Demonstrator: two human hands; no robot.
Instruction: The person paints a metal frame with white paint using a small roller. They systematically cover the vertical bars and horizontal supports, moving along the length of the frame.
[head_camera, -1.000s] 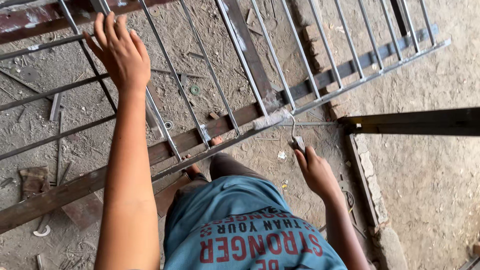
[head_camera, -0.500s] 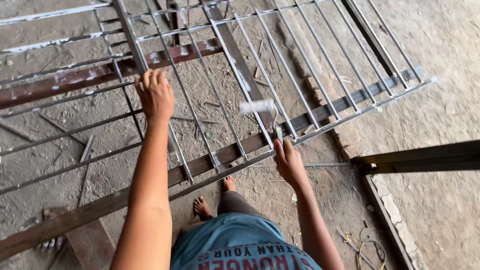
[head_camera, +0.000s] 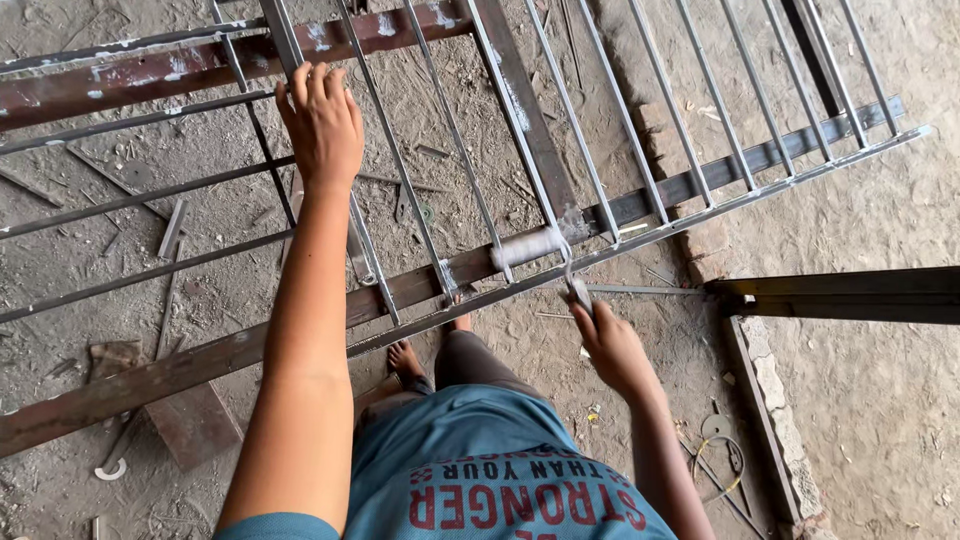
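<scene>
Rolling along the grille (head_camera: 640, 150), the small paint roller (head_camera: 528, 247) has been pulled back to the bottom rail, handle clenched in the right hand (head_camera: 610, 345); a bar is gripped by the left hand (head_camera: 322, 125).

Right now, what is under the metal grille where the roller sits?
Under the metal grille by the paint roller lie a rusty flat bar, dirt floor and scrap bits. The left hand covers one bar; the floor beneath the roller is hidden.

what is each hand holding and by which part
The right hand holds a small paint roller by its handle end, roller head on the grille. The left hand grips one upright bar of the metal grille.
</scene>
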